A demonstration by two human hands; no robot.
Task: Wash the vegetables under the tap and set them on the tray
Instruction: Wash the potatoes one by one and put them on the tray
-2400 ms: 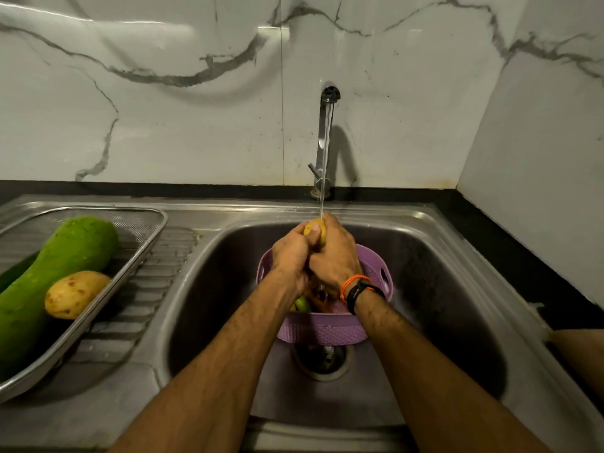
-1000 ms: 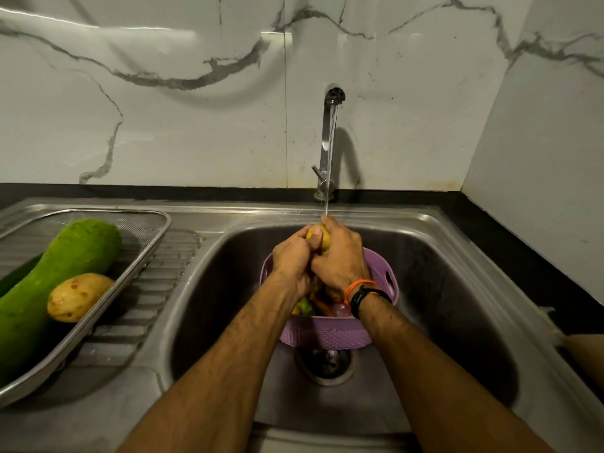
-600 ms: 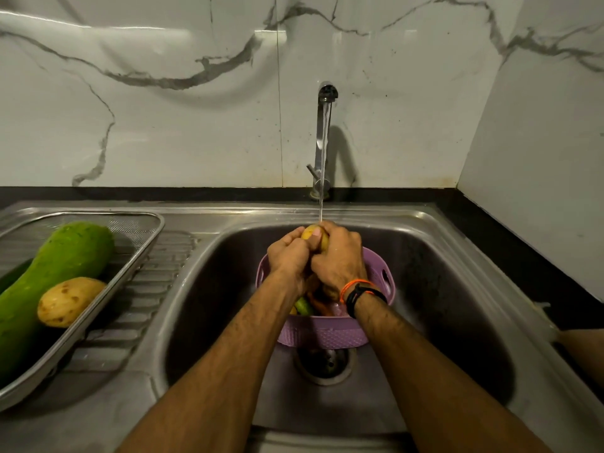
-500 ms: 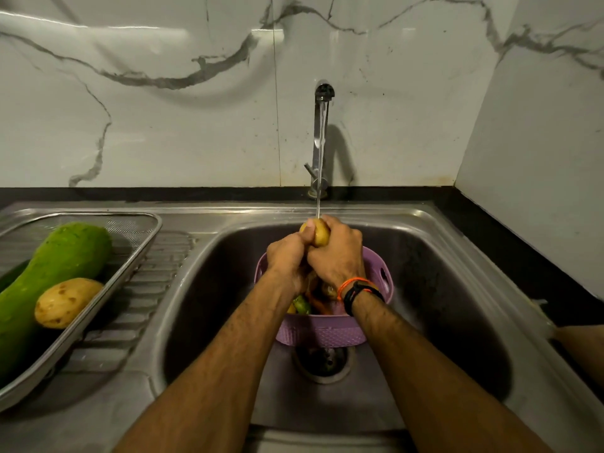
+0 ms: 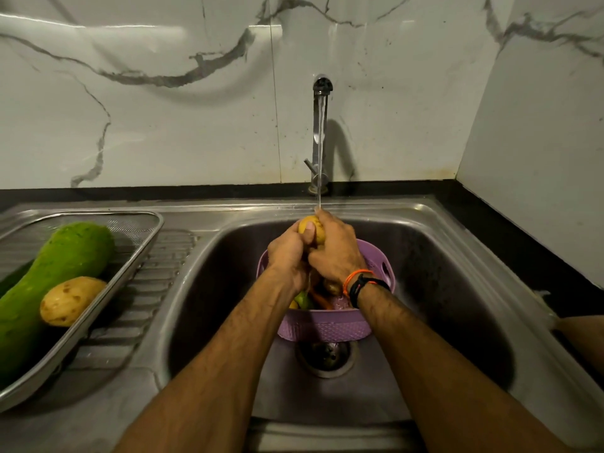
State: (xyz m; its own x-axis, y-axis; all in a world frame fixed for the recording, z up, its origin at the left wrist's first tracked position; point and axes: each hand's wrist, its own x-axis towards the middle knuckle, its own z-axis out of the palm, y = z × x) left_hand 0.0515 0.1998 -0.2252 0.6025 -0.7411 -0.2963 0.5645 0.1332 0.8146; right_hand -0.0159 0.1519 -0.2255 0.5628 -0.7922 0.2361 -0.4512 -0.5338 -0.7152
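Observation:
Water runs from the steel tap [image 5: 319,132] onto a yellow potato [image 5: 315,231] held over the sink. My left hand [image 5: 287,256] and my right hand [image 5: 335,251] are both wrapped around it, so only its top shows. Under my hands a purple basket [image 5: 323,326] sits in the sink basin [image 5: 441,289] with more vegetables inside, mostly hidden. On the left drainboard, a steel mesh tray [image 5: 137,256] holds a long green gourd [image 5: 55,273] and a washed potato [image 5: 70,300].
The drain [image 5: 327,354] lies just in front of the basket. A ribbed drainboard [image 5: 153,289] runs between tray and basin. Marble walls close the back and the right side. A black counter strip [image 5: 510,237] borders the sink on the right.
My hands have stayed under the stream, shifting and rubbing around the potato; more of its top shows now. The tray and its vegetables are unchanged.

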